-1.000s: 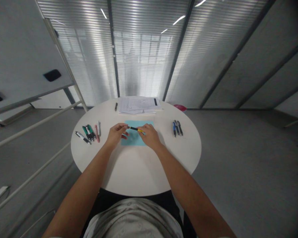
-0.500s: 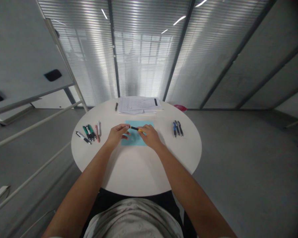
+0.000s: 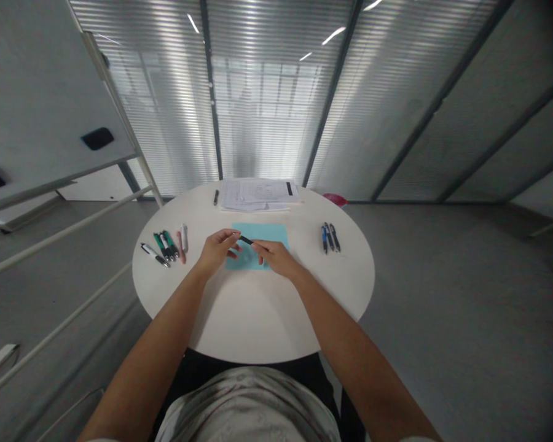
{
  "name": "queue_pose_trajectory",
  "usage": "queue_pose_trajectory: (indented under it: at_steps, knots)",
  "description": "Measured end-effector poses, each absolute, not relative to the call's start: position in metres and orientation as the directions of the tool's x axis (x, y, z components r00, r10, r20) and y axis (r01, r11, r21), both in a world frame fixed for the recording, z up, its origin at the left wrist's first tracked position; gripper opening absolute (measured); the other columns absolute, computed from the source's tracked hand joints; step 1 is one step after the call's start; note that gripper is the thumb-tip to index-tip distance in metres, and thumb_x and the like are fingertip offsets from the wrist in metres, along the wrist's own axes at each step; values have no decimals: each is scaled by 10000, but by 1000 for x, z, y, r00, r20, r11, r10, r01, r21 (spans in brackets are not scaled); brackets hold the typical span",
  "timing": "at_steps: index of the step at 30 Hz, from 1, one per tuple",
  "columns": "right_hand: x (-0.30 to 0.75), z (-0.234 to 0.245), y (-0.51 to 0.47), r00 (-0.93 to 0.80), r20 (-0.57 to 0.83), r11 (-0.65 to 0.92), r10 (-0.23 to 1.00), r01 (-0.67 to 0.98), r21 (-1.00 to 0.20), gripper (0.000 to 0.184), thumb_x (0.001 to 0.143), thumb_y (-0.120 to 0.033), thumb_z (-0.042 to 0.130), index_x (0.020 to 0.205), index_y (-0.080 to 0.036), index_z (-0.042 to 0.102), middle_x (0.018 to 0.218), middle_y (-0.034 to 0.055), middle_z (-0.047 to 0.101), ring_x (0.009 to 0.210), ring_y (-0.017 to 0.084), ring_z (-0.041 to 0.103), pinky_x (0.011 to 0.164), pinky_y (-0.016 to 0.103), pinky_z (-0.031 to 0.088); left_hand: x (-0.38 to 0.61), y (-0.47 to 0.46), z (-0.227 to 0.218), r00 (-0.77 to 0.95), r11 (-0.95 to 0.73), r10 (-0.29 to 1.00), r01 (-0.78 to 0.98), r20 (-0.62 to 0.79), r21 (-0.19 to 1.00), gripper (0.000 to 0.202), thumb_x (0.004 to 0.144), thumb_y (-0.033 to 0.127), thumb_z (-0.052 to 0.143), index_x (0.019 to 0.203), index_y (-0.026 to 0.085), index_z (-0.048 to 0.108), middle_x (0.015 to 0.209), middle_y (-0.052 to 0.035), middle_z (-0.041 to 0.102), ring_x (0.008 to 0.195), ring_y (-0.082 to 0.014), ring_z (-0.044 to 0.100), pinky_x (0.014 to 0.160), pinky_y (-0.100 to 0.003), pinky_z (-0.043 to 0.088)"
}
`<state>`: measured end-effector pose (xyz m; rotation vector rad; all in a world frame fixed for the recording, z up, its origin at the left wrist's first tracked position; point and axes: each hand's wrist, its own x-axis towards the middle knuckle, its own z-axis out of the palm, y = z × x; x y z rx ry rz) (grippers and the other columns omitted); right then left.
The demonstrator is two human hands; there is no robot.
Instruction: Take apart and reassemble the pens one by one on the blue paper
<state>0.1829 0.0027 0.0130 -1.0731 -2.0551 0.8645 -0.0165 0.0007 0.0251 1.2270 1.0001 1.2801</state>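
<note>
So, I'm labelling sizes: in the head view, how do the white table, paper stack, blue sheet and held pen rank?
1. White table
2. Paper stack and blue sheet: too alike to rank; the sheet is partly covered
3. Held pen, partly hidden

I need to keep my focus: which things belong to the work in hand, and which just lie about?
In hand, apparently:
- pen, held by left hand and right hand
- blue sheet under them

Lying about, untouched:
- pen cluster at left
- three pens at right
- papers behind
</note>
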Motion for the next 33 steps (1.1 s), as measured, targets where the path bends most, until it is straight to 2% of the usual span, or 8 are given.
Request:
queue_pose_trajectory:
  at_steps: [2,6,16,19,22,24,28,33]
  knots:
    - [180,9,5,-466,176,357,867,336,-871,494,935,-511,399,1091,-137,681,566,-14,578,461,75,395,470,203,307,-18,0,24,108,-99,988,-125,113,987,403,703,450,728,923,124,638,734,-41,645,626,-146,615,491,-252,503]
    - [174,5,9,-500,31,154,865,208,-966,516,892,-527,446,1107,-103,649,538,-11,590,381,57,282,393,206,215,-21,0,24,146,-80,984,-136,99,988,411,712,459,723,931,124,628,739,-56,664,621,-145,616,507,-255,504]
    - [170,21,0,-524,-93,-19,847,145,-989,372,882,-471,437,977,-146,590,505,-38,552,328,47,221,353,204,135,-22,-1,22,119,-56,990,-146,74,988,387,705,449,726,911,137,623,674,-19,618,578,-142,609,483,-256,497]
    - [170,19,1,-530,-100,-47,842,114,-992,274,816,-425,561,963,-202,502,531,-78,533,335,45,228,355,185,142,-20,-2,22,120,-46,991,-149,64,988,376,702,441,726,903,139,626,727,-29,627,570,-131,602,469,-246,489]
    - [171,8,8,-493,-53,10,868,124,-992,303,732,-360,667,901,-221,458,574,-93,521,370,46,279,380,177,204,-18,-1,22,104,-40,993,-165,58,985,371,697,436,728,896,140,627,807,-44,637,570,-120,599,458,-240,484]
    - [173,2,12,-419,60,147,906,179,-973,246,762,-378,643,855,-207,491,631,-65,541,435,61,366,430,187,284,-16,0,22,98,-39,994,-164,55,986,367,700,435,725,897,141,627,829,-47,637,573,-119,599,456,-240,486]
    - [179,0,14,-366,299,439,881,396,-807,217,858,-390,553,850,-183,617,747,-8,596,641,107,496,599,223,379,-15,1,22,79,-51,995,-141,62,989,365,702,437,722,899,144,628,846,-43,634,576,-112,595,457,-238,488]
    - [186,8,9,-428,388,572,817,509,-643,268,942,-352,440,949,-199,660,856,22,643,764,137,548,703,241,385,-16,4,19,72,-84,993,-93,91,992,386,696,439,727,922,138,642,829,-46,636,578,-115,594,451,-232,483]
